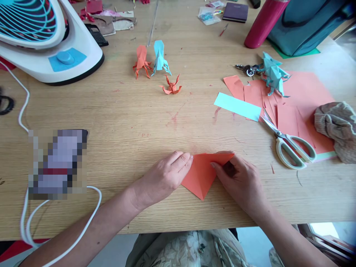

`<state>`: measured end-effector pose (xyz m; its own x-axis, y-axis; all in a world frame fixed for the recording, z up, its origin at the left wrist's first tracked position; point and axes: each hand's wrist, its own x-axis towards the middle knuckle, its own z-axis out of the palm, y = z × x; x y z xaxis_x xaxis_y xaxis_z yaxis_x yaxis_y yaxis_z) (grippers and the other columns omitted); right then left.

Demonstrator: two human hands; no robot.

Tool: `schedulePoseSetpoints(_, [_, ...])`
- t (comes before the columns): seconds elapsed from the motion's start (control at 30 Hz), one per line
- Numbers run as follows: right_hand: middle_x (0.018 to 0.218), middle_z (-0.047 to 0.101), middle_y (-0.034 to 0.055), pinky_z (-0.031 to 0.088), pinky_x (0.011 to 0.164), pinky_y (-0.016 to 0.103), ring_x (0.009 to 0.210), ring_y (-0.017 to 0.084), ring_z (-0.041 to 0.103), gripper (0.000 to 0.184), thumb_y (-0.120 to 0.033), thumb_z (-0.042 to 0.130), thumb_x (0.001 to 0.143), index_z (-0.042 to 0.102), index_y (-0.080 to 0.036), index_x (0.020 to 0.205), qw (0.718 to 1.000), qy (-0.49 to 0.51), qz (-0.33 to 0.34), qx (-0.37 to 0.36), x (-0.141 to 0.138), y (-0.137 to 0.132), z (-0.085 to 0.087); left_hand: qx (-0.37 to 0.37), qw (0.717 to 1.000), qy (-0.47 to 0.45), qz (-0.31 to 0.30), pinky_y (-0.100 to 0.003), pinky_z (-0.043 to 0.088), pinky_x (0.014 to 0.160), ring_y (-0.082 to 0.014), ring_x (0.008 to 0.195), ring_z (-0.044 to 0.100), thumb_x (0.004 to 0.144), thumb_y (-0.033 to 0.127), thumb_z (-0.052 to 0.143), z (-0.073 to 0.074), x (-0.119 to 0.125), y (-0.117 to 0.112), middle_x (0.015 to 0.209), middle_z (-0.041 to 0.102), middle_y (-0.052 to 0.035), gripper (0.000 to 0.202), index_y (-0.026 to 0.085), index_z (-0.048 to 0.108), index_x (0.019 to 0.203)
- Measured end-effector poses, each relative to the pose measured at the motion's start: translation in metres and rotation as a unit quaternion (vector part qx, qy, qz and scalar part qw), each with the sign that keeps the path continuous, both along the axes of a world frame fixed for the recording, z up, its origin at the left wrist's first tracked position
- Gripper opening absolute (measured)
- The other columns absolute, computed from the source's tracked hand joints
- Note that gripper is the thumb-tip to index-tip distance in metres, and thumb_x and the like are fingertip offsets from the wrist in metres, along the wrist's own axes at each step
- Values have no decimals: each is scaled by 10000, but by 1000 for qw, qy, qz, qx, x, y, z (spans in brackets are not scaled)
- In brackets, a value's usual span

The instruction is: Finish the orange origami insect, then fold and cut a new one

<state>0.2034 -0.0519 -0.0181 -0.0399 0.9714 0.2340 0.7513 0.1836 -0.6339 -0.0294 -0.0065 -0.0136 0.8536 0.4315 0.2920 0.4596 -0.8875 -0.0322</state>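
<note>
A folded piece of orange origami paper [201,178] lies near the table's front edge, one point towards me and a crease running down its middle. At its left side, my left hand [172,170] holds the paper with fingers closed together; the fingertips are at its upper left corner. My right hand [241,178] pinches the upper right corner between thumb and fingers, bending that flap up a little. Some of the right fingers are hidden behind the paper. Beyond the hands stand an orange paper octopus [142,61], a light blue paper octopus [160,57] and a small orange folded figure [171,86].
To the right are scissors [292,142], a light blue strip [237,106], cut orange sheets [308,89], a blue folded figure [274,74] and crumpled cloth [338,128]. A bottle [265,22] stands behind. Leftward are a fan [75,48], a blurred phone [58,163] and a white cable [94,215].
</note>
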Motion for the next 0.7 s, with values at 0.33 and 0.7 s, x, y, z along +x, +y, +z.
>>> schedulePoseSetpoints(0.33, [1102,687,67,535,825,303,988,177,663,262,-90,533,961,627,-213,1173,992,40,117,38,1,-1,6,28,999,-19,7,-320,597,879,-215,988,653,956,-1,481,3,3,0,1089,717,-144,252,8,620,1166])
schedulePoseSetpoints(0.7, [1201,713,136,486,720,378,881,218,669,372,-102,418,997,585,-157,1326,932,-176,282,146,16,-2,9,11,1000,-8,3,-333,591,868,-220,1010,633,974,36,468,-2,1,0,1129,697,-147,272,25,587,1219])
